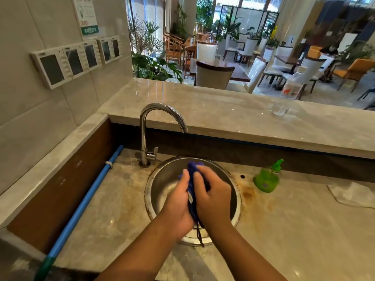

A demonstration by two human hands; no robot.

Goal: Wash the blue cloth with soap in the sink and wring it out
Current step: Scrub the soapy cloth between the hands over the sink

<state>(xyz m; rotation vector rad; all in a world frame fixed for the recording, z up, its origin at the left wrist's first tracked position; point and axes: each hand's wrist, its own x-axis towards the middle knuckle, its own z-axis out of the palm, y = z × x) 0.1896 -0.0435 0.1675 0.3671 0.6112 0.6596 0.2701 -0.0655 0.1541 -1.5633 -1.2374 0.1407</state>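
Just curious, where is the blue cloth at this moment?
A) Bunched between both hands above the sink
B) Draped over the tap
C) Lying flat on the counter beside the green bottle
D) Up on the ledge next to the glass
A: the blue cloth is gripped between the left hand and the right hand, over the round sink.

One wide-angle camera worn on the head looks forward and down from close above and behind the left hand [178, 199] and right hand [215, 199]; both forearms enter from the bottom edge. The hands, gripping the blue cloth [192, 179], sit low in the centre over the sink [160, 185]. Beyond them the tap [143, 136], raised counter [223, 110] and dining room stretch away, bent by the lens
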